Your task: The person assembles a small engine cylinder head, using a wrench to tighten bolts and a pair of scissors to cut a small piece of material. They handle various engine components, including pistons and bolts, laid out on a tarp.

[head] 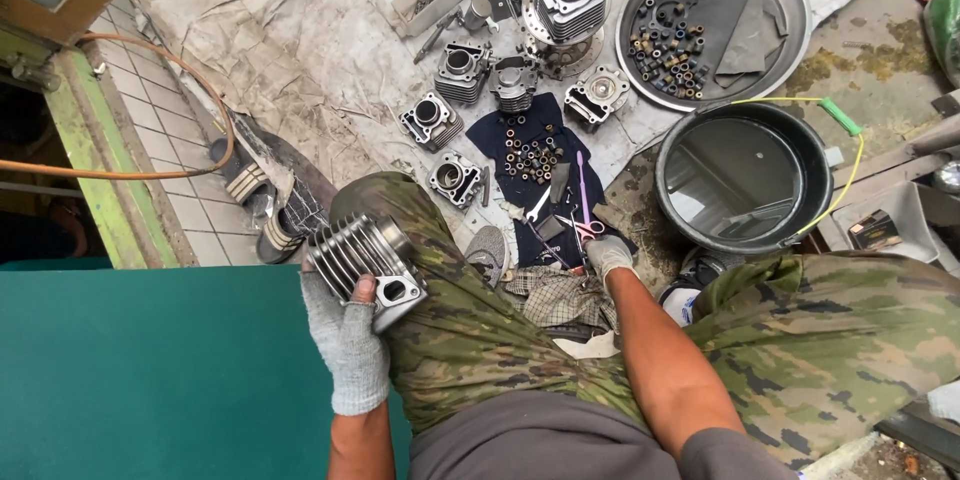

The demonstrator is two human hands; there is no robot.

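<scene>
A: Where's the finned cylinder (pixel 362 258) sitting right now?

B: You've got it clasped in your gloved left hand (pixel 347 340), thumb pressed on its flat flange, resting against your left knee, well short of the black bucket (pixel 745 180) and off to the left of it. Its long axis runs diagonally: the flange end faces down toward you, the finned barrel points up and away to the left.

A: And your right hand (pixel 607 256)?

B: Gloved too, reaching down to the dark cloth (pixel 545 175) just left of the bucket, beside the scissors (pixel 585 225). The fingers are curled, but I can't tell whether they grip anything.

A: What's hard to read?

B: The cylinder's bore is turned away, and your palm hides its underside. The small parts on the cloth and in the round metal tray (pixel 712 25) above the bucket are too tiny to identify
</scene>
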